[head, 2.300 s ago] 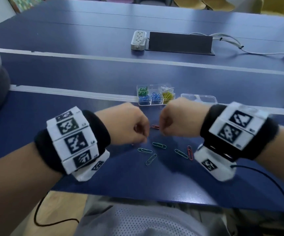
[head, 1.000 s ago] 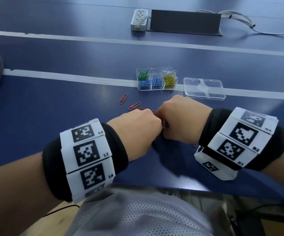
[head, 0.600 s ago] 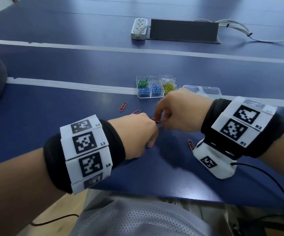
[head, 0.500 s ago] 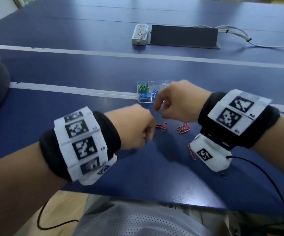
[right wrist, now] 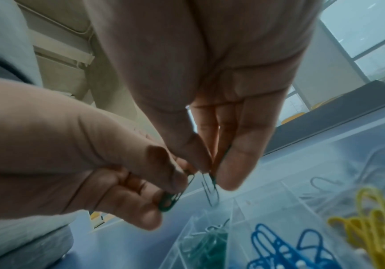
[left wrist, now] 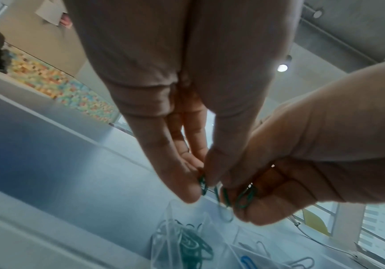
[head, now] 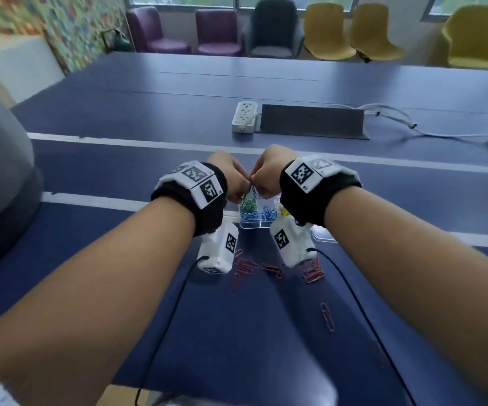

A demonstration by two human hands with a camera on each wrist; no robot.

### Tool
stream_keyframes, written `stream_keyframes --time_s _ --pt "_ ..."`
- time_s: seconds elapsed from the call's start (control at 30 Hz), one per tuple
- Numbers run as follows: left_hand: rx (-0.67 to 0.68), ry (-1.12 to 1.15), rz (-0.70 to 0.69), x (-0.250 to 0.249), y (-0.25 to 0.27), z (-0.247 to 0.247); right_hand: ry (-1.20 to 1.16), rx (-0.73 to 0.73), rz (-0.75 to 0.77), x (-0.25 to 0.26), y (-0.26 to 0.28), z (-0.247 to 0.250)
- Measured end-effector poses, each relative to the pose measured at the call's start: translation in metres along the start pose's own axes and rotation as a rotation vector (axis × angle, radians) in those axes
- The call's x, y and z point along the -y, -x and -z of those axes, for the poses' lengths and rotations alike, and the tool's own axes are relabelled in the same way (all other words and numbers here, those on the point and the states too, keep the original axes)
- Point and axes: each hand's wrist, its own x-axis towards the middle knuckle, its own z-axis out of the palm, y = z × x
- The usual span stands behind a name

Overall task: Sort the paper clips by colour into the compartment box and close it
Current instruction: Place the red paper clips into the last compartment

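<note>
Both hands hover close together just above the clear compartment box (head: 250, 225). My left hand (left wrist: 200, 187) pinches a green paper clip (left wrist: 202, 183) between thumb and fingertips. My right hand (right wrist: 212, 180) pinches green clips (right wrist: 213, 182) that hang over the green compartment (right wrist: 207, 245). Blue clips (right wrist: 279, 251), yellow clips (right wrist: 371, 218) and silver clips (right wrist: 382, 163) fill other compartments. In the head view the left hand (head: 237, 186) and right hand (head: 262, 183) hide most of the box. Several red clips (head: 248, 266) lie loose on the table nearer me.
The box's clear lid (head: 323, 234) lies right of the box, mostly behind my right wrist. More red clips (head: 313, 271) and a single one (head: 326, 316) lie on the blue table (head: 90, 259). A power strip (head: 244, 117) and dark panel (head: 311, 121) sit farther back.
Both hands have moved away from the loose clips near me to above the box, carrying green clips. The view has tilted up.
</note>
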Motion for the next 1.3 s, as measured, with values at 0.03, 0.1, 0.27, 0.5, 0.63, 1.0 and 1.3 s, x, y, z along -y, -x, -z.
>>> stream_keyframes --time_s 0.03,0.1,0.27,0.5,0.63,1.0,1.3 --pt "-0.006 0.022 0.013 0.001 -0.002 0.000 0.018 0.006 -0.012 -0.001 -0.004 -0.002" --pt "-0.006 0.068 0.040 0.004 -0.006 -0.001 0.022 0.040 -0.024 -0.002 -0.008 -0.005" --pt "0.002 0.190 0.064 0.008 -0.003 -0.002 0.022 0.032 -0.015 0.002 -0.005 -0.003" --pt "-0.032 0.230 0.036 0.010 0.000 -0.002 -0.022 0.062 0.033 0.012 0.008 0.001" --pt "-0.012 0.198 0.009 0.012 0.004 -0.003 -0.187 0.136 0.054 0.011 0.007 -0.006" --pt "0.092 -0.046 -0.080 0.018 0.016 0.000 0.045 0.226 0.099 0.006 0.013 -0.017" --pt "0.100 -0.133 -0.124 0.023 0.018 0.002 0.252 0.218 0.195 -0.001 0.016 -0.011"
